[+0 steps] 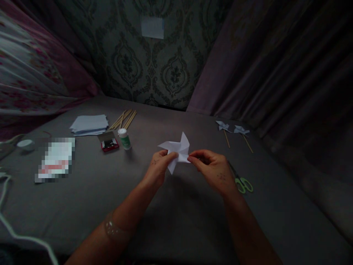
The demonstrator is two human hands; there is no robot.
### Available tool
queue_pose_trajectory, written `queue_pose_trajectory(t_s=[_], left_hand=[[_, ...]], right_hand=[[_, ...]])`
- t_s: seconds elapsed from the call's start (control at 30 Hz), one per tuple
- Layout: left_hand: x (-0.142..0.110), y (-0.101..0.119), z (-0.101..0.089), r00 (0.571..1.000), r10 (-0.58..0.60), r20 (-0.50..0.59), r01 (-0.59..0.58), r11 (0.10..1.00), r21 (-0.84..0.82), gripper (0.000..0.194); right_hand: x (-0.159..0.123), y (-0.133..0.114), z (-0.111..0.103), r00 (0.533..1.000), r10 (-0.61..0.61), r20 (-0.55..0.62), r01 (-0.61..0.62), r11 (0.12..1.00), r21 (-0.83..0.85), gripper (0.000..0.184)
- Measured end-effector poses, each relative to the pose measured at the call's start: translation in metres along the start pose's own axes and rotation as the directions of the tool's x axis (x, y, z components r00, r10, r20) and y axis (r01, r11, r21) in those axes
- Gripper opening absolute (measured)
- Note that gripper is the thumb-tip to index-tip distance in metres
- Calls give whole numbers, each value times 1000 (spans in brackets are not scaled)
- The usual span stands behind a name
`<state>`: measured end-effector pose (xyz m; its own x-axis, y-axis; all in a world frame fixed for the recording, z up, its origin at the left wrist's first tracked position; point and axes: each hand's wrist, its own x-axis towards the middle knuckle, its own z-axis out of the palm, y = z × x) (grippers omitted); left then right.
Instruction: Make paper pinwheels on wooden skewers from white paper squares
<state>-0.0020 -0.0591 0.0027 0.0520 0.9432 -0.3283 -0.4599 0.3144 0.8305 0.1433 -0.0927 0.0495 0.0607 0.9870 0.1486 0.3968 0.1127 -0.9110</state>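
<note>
A white paper pinwheel (180, 148) is held up above the grey cloth, its pointed blades spreading to several sides. My left hand (158, 167) grips it, with the thumb pressed near its centre and the fingers behind the paper. My right hand (215, 169) pinches the tip of the right-hand blade between thumb and forefinger. Partly behind my right hand lies a pair of scissors (244, 184) with green handles. Whether any pin sits at the pinwheel's centre is hidden by my thumb.
Two finished pinwheels on sticks (224, 127) lie at the right. To the left are a stack of white paper (89, 124), wooden sticks (125, 118), an open red box (109, 144) with dark small contents, a white-capped bottle (124, 140) and a blurred packet (56, 160). A white cable (16, 233) runs along the left edge.
</note>
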Motion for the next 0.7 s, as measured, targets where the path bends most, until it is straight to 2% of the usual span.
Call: queue_pose_trajectory(t_s=[0.2, 0.27, 0.37, 0.43, 0.53, 0.7], left_hand=[[-3, 0, 1, 999, 36, 20, -37, 998, 43, 18], [-3, -1, 1, 998, 63, 21, -64, 996, 61, 18], [-4, -2, 1, 995, 94, 24, -95, 992, 82, 17], [-5, -1, 2, 995, 94, 33, -96, 992, 84, 18], [-7, 0, 3, 994, 94, 46, -98, 992, 75, 19], [-11, 3, 6, 993, 108, 52, -111, 992, 62, 19]], right_hand=[[0, 5, 11, 995, -45, 87, 51, 997, -64, 19], [0, 7, 14, 991, -102, 86, 111, 989, -100, 16], [-1, 10, 19, 971, -239, 0, 234, 950, -206, 11], [-1, 13, 22, 955, -285, -86, 249, 923, -294, 10], [-2, 16, 24, 950, -271, -153, 207, 917, -340, 9], [-2, 20, 23, 956, -226, -187, 172, 948, -267, 12]])
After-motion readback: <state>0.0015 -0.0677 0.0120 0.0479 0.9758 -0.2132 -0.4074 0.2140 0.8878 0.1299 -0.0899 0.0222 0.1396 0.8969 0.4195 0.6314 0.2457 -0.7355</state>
